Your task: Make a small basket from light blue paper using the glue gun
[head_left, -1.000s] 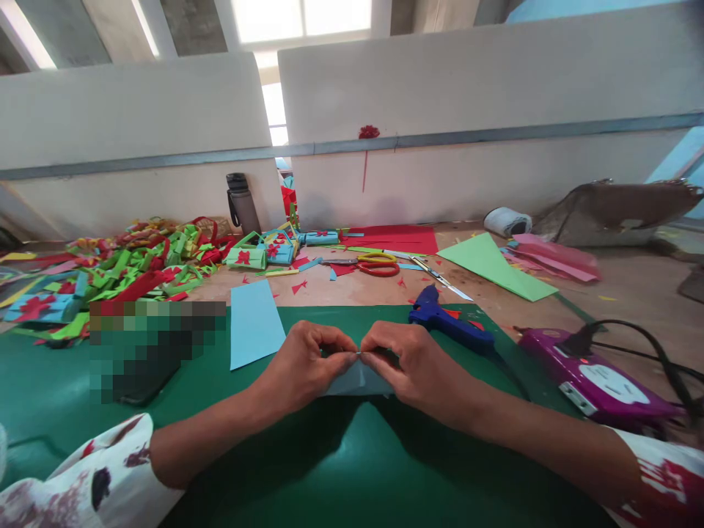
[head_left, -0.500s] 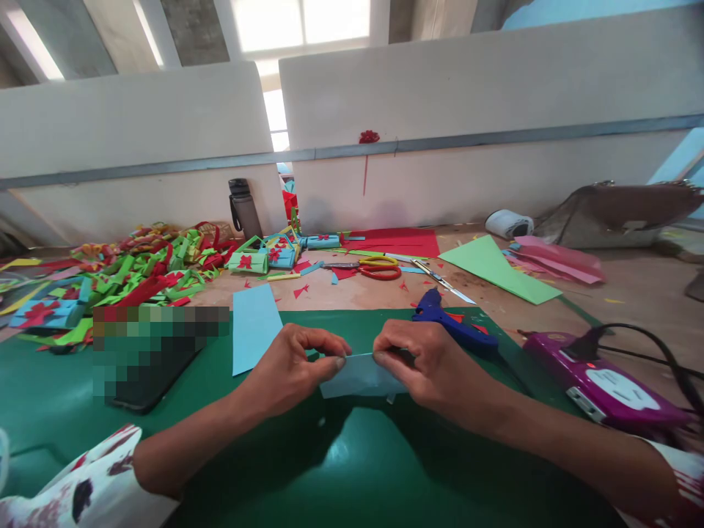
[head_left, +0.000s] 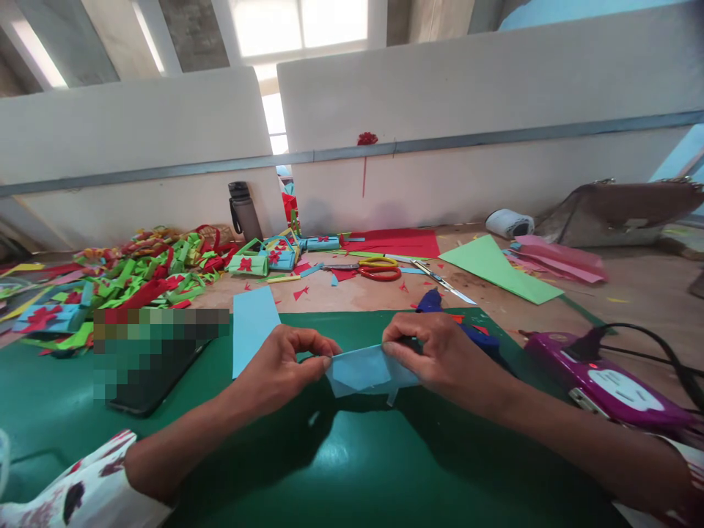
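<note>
Your left hand pinches the paper at a corner, your right hand along its top edge, seemingly to hold it taut above the mat, towards the far edge. The glue gun lies by the mat's far right corner, perhaps for easy reach; your right hand hides its middle. Pixelation masks part of the phone; the pale tab under the paper is unclear

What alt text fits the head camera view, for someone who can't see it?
A person's left hand and right hand pinch a light-blue paper piece above a green mat; beyond lie scissors, a blue glue gun and a colourful paper pile.
</note>
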`<state>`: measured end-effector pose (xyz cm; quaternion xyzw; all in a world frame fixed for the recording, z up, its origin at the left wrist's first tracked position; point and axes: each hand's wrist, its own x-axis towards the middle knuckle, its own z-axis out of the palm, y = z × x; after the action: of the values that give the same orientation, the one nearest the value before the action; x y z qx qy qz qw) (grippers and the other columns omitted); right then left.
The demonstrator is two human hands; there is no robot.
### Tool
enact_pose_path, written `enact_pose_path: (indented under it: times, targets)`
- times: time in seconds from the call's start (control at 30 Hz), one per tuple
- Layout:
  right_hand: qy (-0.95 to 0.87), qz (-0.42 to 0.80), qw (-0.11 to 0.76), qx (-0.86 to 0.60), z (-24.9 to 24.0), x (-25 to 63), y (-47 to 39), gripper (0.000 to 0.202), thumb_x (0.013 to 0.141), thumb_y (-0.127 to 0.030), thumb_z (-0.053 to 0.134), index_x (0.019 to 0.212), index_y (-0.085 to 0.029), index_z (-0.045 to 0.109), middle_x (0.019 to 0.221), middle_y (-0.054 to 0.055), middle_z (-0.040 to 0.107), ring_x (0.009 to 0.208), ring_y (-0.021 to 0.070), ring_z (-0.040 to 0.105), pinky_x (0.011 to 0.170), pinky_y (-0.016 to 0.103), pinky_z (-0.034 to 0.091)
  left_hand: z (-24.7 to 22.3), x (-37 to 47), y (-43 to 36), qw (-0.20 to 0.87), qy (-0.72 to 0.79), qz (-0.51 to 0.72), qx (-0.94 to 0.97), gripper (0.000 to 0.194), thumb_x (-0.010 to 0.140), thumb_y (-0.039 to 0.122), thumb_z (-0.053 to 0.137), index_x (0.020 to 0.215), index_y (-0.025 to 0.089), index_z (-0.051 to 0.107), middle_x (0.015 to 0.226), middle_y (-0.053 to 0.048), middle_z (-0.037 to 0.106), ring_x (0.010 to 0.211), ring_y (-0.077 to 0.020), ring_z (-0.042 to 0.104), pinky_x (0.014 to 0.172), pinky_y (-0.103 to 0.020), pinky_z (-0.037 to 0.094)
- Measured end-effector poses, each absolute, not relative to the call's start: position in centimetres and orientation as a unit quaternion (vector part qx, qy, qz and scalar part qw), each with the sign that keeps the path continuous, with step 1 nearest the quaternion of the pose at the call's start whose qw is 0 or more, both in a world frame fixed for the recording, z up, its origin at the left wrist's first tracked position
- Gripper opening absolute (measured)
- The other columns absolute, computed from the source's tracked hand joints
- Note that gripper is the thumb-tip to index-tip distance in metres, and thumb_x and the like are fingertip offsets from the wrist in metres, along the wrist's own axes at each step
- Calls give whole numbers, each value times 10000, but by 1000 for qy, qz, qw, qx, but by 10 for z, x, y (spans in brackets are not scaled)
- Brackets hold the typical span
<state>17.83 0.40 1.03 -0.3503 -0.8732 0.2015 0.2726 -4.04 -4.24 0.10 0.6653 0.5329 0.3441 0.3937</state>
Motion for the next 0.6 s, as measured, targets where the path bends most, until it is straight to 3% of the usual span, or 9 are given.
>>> enact_pose_path:
  times: [0.27,0.37,0.6]
  targets:
    - [-859,227,277,-367,8,176,8,169,773,-111,511,622,-153,573,597,-32,577,559,87,498,523,208,339,5,-36,-40,406,547,356,640,323,824,387,499,904,135,685,875,-61,713,811,-200,626,710,-268,458]
    - [-860,241,274,-357,5,173,7,166,781,-109,516,632,-152,577,606,-32,582,562,84,504,527,203,346,1,-29,-40,347,553,341,677,244,773,310,569,887,139,702,867,-49,717,814,-203,627,703,-260,457]
    - [-904,181,281,-267,-5,167,0,170,837,-123,495,750,-160,637,693,12,615,647,118,537,615,240,380,-8,-15,-42,274,522,335,735,178,779,175,522,754,143,695,733,-15,695,690,-154,606,643,-232,434]
